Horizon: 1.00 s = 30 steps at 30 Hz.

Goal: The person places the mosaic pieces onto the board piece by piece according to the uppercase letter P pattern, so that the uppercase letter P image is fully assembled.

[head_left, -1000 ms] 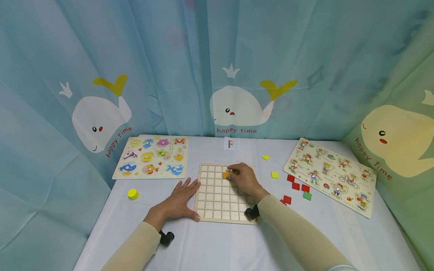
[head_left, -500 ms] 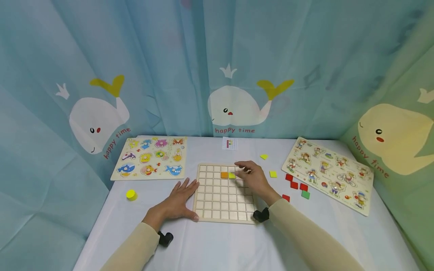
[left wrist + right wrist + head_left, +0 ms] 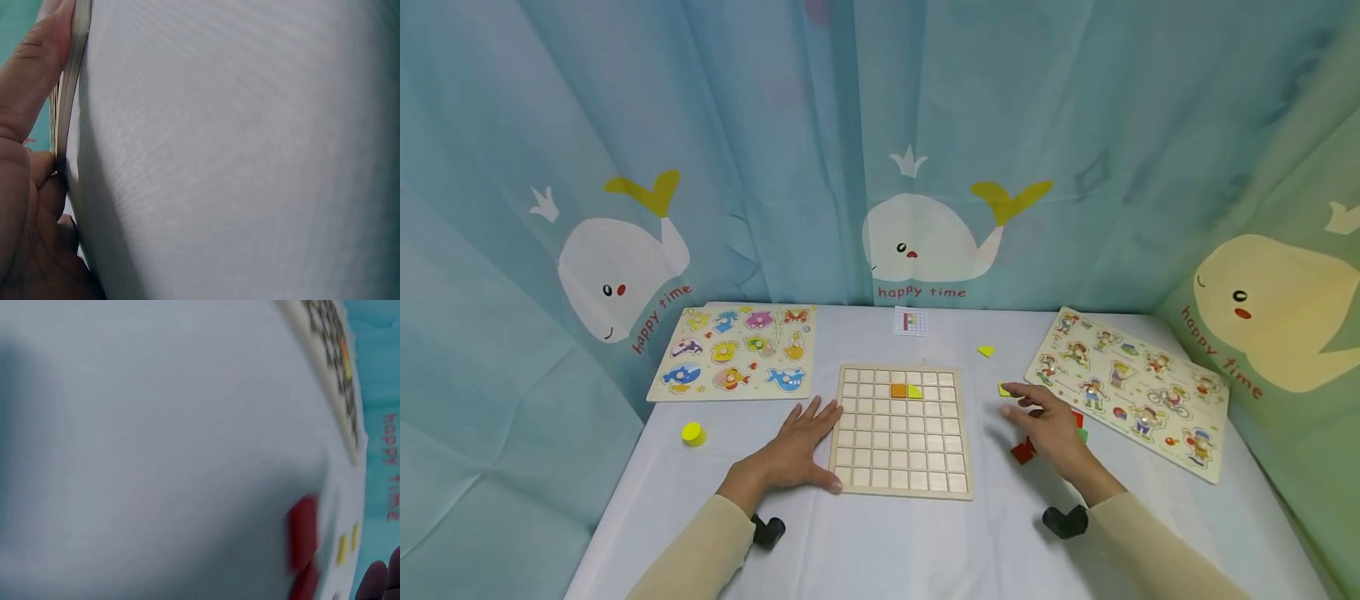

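Observation:
A wooden grid board (image 3: 898, 458) lies mid-table, with an orange square tile (image 3: 898, 391) and a yellow tile with one rounded corner (image 3: 914, 392) side by side in its cells. My left hand (image 3: 793, 454) rests against the board's left edge, fingers spread. In the left wrist view the thumb (image 3: 37, 69) touches that edge. My right hand (image 3: 1052, 429) hovers right of the board, fingers loosely bent and holding nothing. Its fingertips are near a yellow square tile (image 3: 1003, 389), partly hidden. Red tiles (image 3: 1022, 452) and a green tile (image 3: 1083, 435) lie partly hidden under the hand.
An animal puzzle board (image 3: 748, 379) lies at the back left, a figure puzzle board (image 3: 1138, 367) at the right. A yellow cylinder (image 3: 693, 434) stands at the left. Another yellow piece (image 3: 986, 352) and a pattern card (image 3: 911, 321) lie behind the board.
My right hand has let go of the yellow tile in the cell right of the orange one, then moved right off the board to the loose tiles. The left hand has stayed put.

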Each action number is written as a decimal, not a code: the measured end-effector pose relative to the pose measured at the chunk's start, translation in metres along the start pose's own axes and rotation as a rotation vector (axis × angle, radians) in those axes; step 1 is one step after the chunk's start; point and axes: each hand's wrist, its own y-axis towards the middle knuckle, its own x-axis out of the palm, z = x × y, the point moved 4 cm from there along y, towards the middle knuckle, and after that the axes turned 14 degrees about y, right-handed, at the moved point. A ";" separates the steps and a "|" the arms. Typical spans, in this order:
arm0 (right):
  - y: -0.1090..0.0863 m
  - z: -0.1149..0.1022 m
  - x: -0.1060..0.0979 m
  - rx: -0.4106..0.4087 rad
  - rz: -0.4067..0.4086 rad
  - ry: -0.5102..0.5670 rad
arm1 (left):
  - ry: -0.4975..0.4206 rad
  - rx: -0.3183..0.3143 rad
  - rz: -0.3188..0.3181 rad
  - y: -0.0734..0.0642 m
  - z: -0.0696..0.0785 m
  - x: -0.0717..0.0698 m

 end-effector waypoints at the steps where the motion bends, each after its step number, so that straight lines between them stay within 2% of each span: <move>1: -0.004 0.002 -0.005 0.011 -0.003 -0.012 | 0.000 -0.001 0.000 0.000 0.000 0.000; 6: -0.022 0.017 -0.027 0.046 -0.029 -0.092 | 0.006 0.003 -0.003 0.000 0.000 0.001; 10: -0.032 0.028 -0.036 0.078 -0.053 -0.134 | 0.013 0.006 -0.006 0.001 -0.001 0.001; 19: -0.041 0.037 -0.039 0.047 -0.069 -0.225 | 0.010 0.010 -0.002 0.001 -0.002 0.002; 24: -0.040 0.041 -0.037 0.078 -0.076 -0.291 | 0.012 0.015 -0.001 0.001 -0.002 0.001; 30: -0.039 0.043 -0.037 0.066 -0.047 -0.337 | 0.016 0.041 0.003 0.000 -0.001 0.001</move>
